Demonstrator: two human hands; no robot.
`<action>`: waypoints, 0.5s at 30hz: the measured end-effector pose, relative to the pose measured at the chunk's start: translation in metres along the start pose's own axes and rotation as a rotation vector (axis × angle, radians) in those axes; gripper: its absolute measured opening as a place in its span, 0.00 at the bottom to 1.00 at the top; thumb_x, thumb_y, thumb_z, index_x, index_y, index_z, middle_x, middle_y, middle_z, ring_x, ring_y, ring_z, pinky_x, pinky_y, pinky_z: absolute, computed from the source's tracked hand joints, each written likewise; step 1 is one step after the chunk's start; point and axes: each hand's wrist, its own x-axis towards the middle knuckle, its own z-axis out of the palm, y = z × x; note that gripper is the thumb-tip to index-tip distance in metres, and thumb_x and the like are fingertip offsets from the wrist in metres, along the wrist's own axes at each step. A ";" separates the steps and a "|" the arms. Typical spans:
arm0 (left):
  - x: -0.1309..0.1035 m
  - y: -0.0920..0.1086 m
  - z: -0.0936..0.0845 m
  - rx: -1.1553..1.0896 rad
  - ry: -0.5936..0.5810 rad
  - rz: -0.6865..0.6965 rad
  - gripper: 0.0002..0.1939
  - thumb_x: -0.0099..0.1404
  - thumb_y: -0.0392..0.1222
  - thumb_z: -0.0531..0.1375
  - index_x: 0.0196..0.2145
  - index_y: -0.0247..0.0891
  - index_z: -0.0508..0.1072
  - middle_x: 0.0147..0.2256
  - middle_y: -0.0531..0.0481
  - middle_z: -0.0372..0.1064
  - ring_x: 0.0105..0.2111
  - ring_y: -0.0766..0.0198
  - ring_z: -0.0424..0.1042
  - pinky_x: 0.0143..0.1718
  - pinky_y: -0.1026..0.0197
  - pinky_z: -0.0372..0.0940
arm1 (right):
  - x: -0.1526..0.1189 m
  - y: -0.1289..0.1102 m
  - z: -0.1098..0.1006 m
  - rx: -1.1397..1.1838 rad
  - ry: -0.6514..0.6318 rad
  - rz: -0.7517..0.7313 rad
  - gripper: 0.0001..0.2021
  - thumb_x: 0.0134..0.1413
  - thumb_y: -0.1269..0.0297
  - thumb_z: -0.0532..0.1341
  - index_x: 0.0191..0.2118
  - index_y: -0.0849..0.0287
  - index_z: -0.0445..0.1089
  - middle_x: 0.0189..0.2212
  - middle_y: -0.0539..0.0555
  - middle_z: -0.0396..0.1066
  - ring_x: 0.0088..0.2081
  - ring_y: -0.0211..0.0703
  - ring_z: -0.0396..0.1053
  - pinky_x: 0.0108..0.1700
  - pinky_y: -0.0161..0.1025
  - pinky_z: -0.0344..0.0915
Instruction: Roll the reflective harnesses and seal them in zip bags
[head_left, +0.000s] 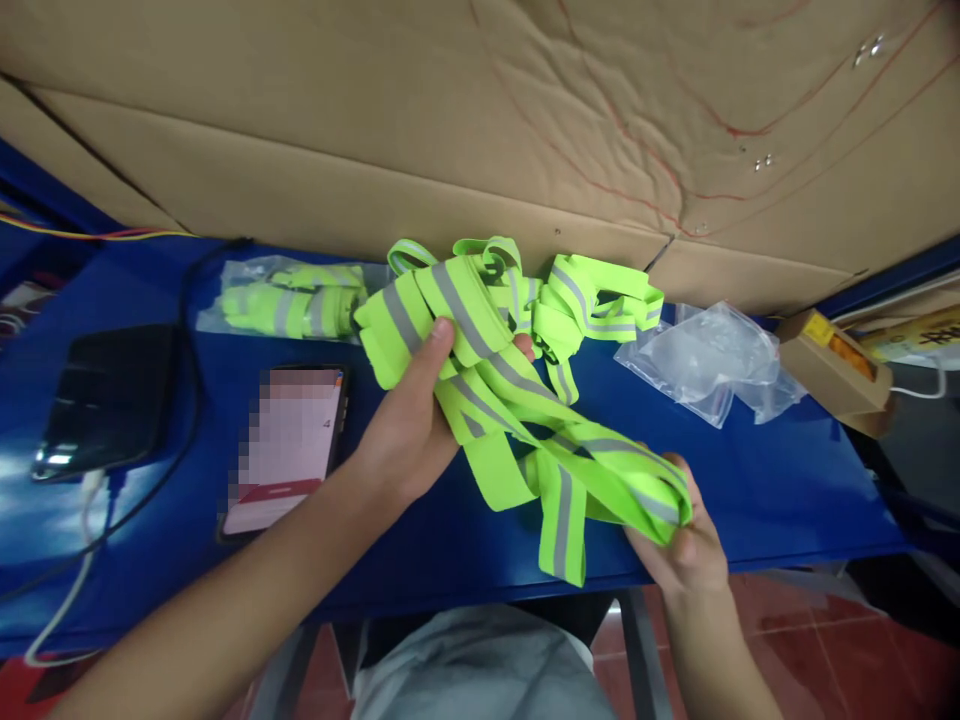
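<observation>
Neon-yellow reflective straps [517,385] with grey stripes stretch between both hands above the blue table. My left hand [416,420] is closed on the wide, folded end, thumb on top and a fingertip showing on the far side. My right hand [686,540] grips the looped lower end at the right. Two loose strap ends hang down between the hands. Just behind lies a tangled heap of similar straps [577,305] with black buckle-like parts. Left of it sits a clear bag of rolled straps [292,305].
A phone with a lit screen [289,450] lies left of my forearm. Farther left is a black device [109,400] with cables. Crumpled clear plastic bags [712,360] and a small cardboard box [832,375] are at the right. A cardboard-covered wall [337,170] backs the blue table [765,500].
</observation>
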 end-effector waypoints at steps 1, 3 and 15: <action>0.001 -0.002 -0.001 0.002 0.009 -0.017 0.21 0.74 0.54 0.60 0.54 0.36 0.77 0.44 0.45 0.83 0.48 0.55 0.82 0.64 0.51 0.68 | 0.000 0.004 0.002 0.071 0.063 0.003 0.27 0.38 0.47 0.79 0.48 0.38 0.78 0.45 0.51 0.76 0.40 0.49 0.74 0.37 0.43 0.72; 0.003 -0.005 -0.002 0.009 0.028 -0.055 0.22 0.73 0.53 0.61 0.56 0.36 0.76 0.43 0.45 0.83 0.47 0.55 0.82 0.64 0.51 0.67 | 0.000 0.008 0.006 0.122 0.129 0.023 0.26 0.38 0.46 0.79 0.46 0.40 0.78 0.38 0.51 0.77 0.32 0.44 0.71 0.30 0.39 0.68; 0.018 0.000 -0.011 0.072 0.110 0.050 0.23 0.68 0.52 0.66 0.58 0.42 0.76 0.56 0.50 0.78 0.62 0.51 0.72 0.63 0.55 0.70 | 0.009 0.001 -0.007 0.036 0.170 0.117 0.11 0.58 0.56 0.70 0.33 0.56 0.72 0.19 0.41 0.50 0.17 0.26 0.41 0.20 0.29 0.48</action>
